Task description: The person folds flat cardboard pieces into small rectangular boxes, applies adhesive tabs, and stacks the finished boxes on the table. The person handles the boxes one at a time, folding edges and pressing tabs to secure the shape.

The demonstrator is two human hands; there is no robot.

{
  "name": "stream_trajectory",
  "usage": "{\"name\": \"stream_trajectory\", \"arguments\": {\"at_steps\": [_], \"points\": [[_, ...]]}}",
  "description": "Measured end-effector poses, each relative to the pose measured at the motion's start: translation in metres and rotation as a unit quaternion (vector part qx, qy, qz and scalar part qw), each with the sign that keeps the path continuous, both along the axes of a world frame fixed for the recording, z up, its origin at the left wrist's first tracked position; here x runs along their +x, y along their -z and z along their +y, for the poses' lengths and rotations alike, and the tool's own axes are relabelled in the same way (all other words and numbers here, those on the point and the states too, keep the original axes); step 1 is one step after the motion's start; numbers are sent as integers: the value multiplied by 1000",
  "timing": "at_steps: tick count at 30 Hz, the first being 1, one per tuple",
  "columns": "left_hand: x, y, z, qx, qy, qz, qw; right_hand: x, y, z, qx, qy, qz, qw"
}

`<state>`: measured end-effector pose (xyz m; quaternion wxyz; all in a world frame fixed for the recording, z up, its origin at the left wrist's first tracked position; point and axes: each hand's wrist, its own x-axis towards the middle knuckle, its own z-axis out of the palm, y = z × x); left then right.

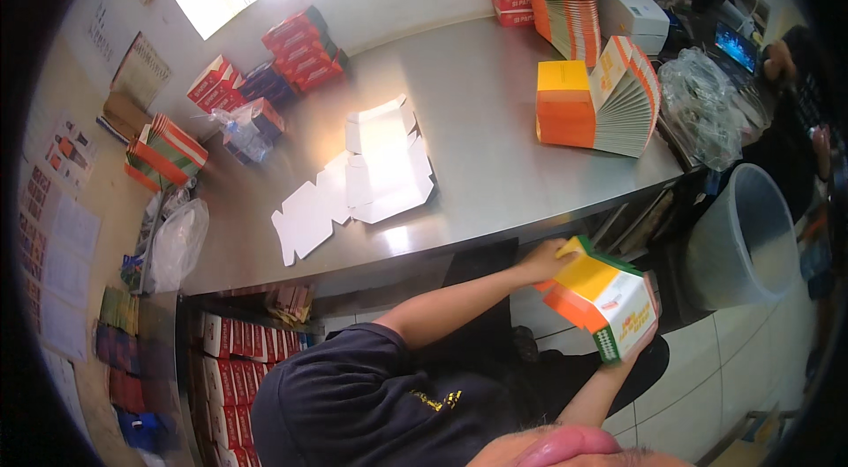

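Observation:
A small cardboard box (625,308) in yellow, orange, white and green is in both my hands, over my lap and in front of the table edge. My left hand (543,264) pinches its yellow flap, with the thumb and fingers closed on it. My right hand (652,299) grips the far right side of the box; most of its fingers are behind the cardboard. Part of the box appears unfolded, with an orange flap sticking out on the left. On the metal table (477,131) lies a flat, unfolded white box blank (380,171).
Fanned stacks of orange and green flat boxes (627,105) stand at the table's right, near a white printer (633,16). A translucent bin (742,237) stands right of my knees. Red boxes (305,47) are piled at the back left, and more red boxes (234,379) fill the shelf below.

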<state>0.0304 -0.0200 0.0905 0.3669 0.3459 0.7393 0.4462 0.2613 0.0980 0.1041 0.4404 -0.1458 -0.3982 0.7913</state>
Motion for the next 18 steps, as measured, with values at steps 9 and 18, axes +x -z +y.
{"name": "stream_trajectory", "arguments": {"at_steps": [9, 18], "points": [[-61, 132, -6, -113, -91, 33, 989, 5, 94, 62, -308, 355, -141, 872], [-34, 119, 9, -48, -113, -287, 950, -78, 70, -37, 505, -72, -369, 777]]}}
